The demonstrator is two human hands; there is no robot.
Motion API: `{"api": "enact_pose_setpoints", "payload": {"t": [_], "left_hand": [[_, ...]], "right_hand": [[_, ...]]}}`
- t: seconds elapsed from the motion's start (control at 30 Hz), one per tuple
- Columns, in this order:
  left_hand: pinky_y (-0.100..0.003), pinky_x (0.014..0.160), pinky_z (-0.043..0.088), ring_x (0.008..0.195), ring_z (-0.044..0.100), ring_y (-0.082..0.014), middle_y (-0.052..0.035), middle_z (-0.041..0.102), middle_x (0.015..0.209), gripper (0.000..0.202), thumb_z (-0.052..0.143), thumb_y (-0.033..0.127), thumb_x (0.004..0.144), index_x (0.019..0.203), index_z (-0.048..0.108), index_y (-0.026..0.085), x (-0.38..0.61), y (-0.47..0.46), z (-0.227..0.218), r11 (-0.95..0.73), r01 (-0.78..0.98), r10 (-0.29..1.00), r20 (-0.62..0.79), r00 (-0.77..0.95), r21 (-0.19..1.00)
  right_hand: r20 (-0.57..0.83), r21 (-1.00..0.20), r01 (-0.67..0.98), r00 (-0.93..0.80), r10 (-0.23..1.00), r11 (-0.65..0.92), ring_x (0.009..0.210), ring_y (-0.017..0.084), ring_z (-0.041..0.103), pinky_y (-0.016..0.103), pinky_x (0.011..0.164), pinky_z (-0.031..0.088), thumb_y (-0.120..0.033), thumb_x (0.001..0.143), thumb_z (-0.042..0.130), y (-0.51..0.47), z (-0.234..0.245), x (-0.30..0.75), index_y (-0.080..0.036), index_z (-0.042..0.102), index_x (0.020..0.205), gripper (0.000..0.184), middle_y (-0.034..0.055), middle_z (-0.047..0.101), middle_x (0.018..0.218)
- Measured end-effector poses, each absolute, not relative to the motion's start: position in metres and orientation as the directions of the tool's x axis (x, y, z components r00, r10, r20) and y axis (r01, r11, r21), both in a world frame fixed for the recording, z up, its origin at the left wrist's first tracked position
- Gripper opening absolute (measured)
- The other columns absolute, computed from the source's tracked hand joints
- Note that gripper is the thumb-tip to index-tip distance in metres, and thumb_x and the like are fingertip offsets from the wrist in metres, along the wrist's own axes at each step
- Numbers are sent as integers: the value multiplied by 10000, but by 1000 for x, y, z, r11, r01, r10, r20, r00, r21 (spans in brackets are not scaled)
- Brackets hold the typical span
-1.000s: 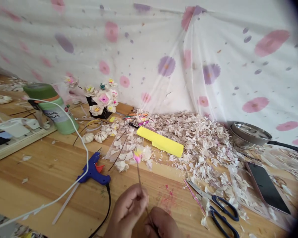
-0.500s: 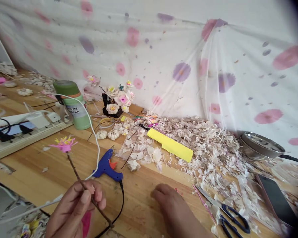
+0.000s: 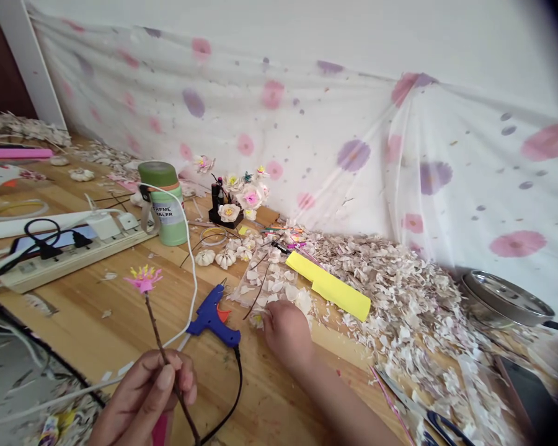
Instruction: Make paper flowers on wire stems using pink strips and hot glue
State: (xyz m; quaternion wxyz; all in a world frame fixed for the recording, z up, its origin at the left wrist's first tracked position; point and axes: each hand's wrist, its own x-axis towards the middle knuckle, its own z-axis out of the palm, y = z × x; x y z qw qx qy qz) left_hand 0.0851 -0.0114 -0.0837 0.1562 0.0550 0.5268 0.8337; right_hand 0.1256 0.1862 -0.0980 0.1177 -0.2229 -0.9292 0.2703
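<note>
**Right hand [image 3: 288, 337] forward, now down at the loose white petals [image 3: 302, 300]!**

Half a second ago it was over the wood nearer the person; now its fingers curl down among those petals, and whether they have one pinched, I cannot tell. Over on the left, the left hand [image 3: 142, 393] keeps its thumb and fingers pinched on a slim brown twig [image 3: 156, 328], topped by a fringed pink-and-yellow flower head [image 3: 144, 280]. Long axis: slanting, flower end up and away, leaning left, bare end dropping rightward towards the person.

Room to move? Pale wooden table [image 3: 265, 387] shows around the flower head, and again between the blue plastic glue gun [image 3: 209, 314] and the right forearm. Tightest at the flower's right, where a thin white cable [image 3: 195, 272] loops down beside the gun. The table's dark edge cuts diagonally left of the left hand. Beyond the right hand lies a folded yellow strip [image 3: 330, 286]; dark-handled steel scissors [image 3: 402, 393] sit right of the forearm.
</note>
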Motion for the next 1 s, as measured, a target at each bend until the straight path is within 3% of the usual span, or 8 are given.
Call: {"api": "enact_pose_setpoints", "payload": {"t": [0.23, 0.43, 0.7, 0.87, 1.0], "left_hand": [[-196, 572, 449, 632, 490, -137, 21, 553, 659, 208, 688, 413, 760, 833, 598, 241, 86, -1, -93, -360, -235, 366, -95, -926, 903], [-184, 566, 446, 632, 484, -135, 17, 550, 659, 205, 681, 408, 769, 818, 600, 227, 88, 8, -94, -344, -224, 395, -76, -916, 912], [-190, 573, 430, 620, 489, -133, 18, 555, 638, 229, 685, 417, 763, 821, 591, 216, 95, 21, -84, -324, -240, 400, -97, -911, 915], [-195, 534, 431, 560, 488, -127, 23, 540, 602, 276, 711, 433, 733, 818, 579, 205, 91, 27, -83, -265, -243, 460, -98, -882, 933], [-157, 488, 390, 583, 473, -106, 5, 576, 710, 310, 749, 412, 698, 859, 599, 193, 92, 35, -83, -224, -257, 450, -134, -883, 940]], "right_hand": [[-19, -856, 324, -799, 601, 404, 547, 126, 446, 237, 512, 294, -231, 798, 509, 198, -95, 143, -161, 600, 694, 155, -7, 526, 582], [-161, -977, 210, -790, 592, 15, 531, 113, 461, 231, 512, 324, -292, 700, 578, 203, -98, 157, -170, 548, 657, 132, -19, 527, 568], [-343, -867, 82, -813, 470, -491, 441, 75, 430, 195, 433, 281, -233, 554, 530, 201, -100, 157, -172, 532, 676, 136, -40, 515, 552], [-360, -804, 23, -814, 455, -594, 458, 68, 424, 191, 448, 280, -252, 575, 597, 193, -92, 159, -167, 552, 696, 154, -46, 516, 572], [-325, -813, -12, -820, 471, -582, 477, 68, 401, 199, 472, 266, -283, 614, 665, 186, -83, 164, -161, 560, 688, 177, -39, 520, 578]]}}
